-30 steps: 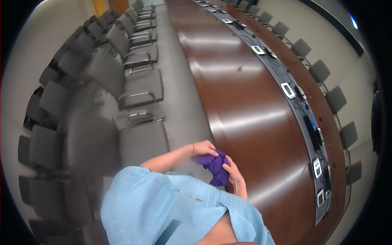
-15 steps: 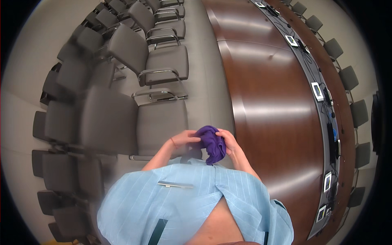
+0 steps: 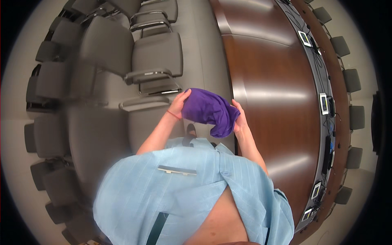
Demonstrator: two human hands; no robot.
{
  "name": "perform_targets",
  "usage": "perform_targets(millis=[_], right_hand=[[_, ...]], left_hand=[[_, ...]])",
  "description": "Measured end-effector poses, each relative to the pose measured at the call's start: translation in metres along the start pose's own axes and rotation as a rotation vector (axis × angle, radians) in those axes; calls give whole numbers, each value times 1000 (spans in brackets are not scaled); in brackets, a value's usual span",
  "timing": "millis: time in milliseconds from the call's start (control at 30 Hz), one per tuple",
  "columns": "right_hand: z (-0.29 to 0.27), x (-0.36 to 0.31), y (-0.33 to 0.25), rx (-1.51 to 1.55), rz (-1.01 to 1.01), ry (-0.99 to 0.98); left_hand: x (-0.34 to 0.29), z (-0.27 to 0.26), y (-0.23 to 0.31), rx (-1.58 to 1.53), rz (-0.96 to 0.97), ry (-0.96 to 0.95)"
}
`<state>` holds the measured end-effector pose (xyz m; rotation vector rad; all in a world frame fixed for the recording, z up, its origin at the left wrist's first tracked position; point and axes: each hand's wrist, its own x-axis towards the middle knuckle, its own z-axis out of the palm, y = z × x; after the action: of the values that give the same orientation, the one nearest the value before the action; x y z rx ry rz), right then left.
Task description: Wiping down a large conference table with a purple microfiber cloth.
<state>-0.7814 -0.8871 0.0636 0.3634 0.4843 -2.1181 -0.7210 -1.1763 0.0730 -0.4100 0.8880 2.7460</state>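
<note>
A purple cloth (image 3: 206,107) hangs between my two hands, in front of my light blue shirt. My left hand (image 3: 178,105) grips its left end, the thumb lying over the edge and a thin red band at the wrist. At the other end, my right hand (image 3: 241,118) holds the cloth with its fingers pointing up along the edge. The left part of the cloth is stretched fairly smooth. Its right part is folded and droops in a loose curl. Some fingers of both hands are hidden behind it.
A long brown wooden table (image 3: 273,102) runs along my right, its near edge beside my right hand. Small white-framed screens (image 3: 324,103) and cables line its grey centre strip. Grey chairs with metal arms (image 3: 157,55) stand in rows on my left. More chairs (image 3: 356,117) stand across the table.
My hands have moved apart and farther from my body. The purple cloth, bunched up before, is now spread wider between them. My view has shifted forward along the table.
</note>
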Motion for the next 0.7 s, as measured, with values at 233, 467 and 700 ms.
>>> perform_targets(millis=[233,467,700], right_hand=[[25,56,-49,-44,-5,155],[21,151,-146,-575,-66,91],[71,291,-261,-785,-131,220]], left_hand=[[120,3,73,-71,-73,-39],[216,36,178,-13,-13,-8],[319,5,301,113,192,92]])
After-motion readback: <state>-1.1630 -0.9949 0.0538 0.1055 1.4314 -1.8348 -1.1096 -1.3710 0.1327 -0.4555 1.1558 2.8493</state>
